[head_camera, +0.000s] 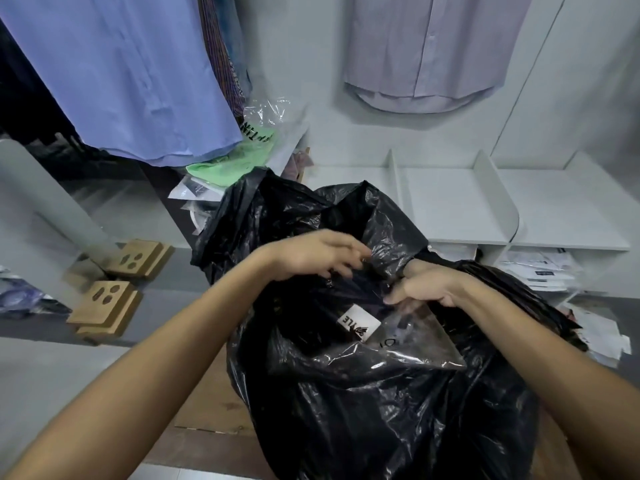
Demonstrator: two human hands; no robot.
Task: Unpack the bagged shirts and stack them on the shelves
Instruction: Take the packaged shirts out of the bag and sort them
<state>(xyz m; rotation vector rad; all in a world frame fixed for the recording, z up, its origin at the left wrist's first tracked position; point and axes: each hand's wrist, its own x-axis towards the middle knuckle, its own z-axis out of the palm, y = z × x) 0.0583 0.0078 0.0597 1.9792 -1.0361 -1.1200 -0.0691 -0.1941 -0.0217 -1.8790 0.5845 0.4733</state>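
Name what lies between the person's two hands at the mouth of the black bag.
In the head view, a crumpled fold of the black bag lies between the left hand and the right hand; a dark packaged shirt sits just below.

A large black sack is seen standing open at the centre, its glossy plastic crumpled. Inside it, a dark shirt sealed in a clear bag with a white label is lying tilted near the mouth. White shelves, split by upright dividers, are set behind the sack.
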